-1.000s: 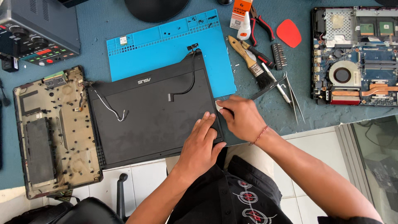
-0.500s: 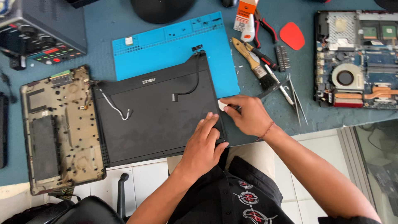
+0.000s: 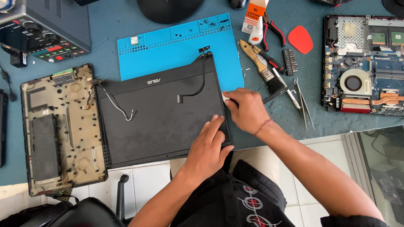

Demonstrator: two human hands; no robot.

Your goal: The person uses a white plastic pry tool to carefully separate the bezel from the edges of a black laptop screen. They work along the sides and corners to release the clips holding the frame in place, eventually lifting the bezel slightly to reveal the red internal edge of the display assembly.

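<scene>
- My left hand [image 3: 208, 147] lies palm down on the black laptop lid [image 3: 162, 111], near its lower right corner; fingers together and flat, clamped on nothing, just pressing on the panel.
- My right hand [image 3: 246, 110] sits at the lid's right edge, fingers curled together around a small white piece [image 3: 226, 98] that peeks out at the fingertips. What the piece is, I cannot tell.
- The lid lies face down on the counter [image 3: 105, 33], its upper part overlapping the blue work mat [image 3: 176, 42], its lower edge at the counter's near edge.
- A black cable [image 3: 198, 82] runs from the lid's top right hinge down to a small connector at mid-panel. A thin white and black wire pair [image 3: 120, 107] crosses the left part of the lid.
- Just left of the lid, touching its edge: the grey laptop base shell [image 3: 61, 130], inside facing up, dotted with screw posts.
- Right of my right hand: a brush [image 3: 261, 67] with a wooden handle, tweezers [image 3: 303, 101], a screwdriver, a dark bit holder [image 3: 290, 62], all lying loose and near each other.
- Further up: red-handled pliers [image 3: 273, 29], a red pick [image 3: 300, 39], a white and orange bottle [image 3: 254, 17].
- Far right: an exposed motherboard [image 3: 364, 63] with its fan and copper heat pipe showing, well apart from the lid.
- Top left corner: a dark bench instrument [image 3: 42, 29] with knobs and coloured buttons.
</scene>
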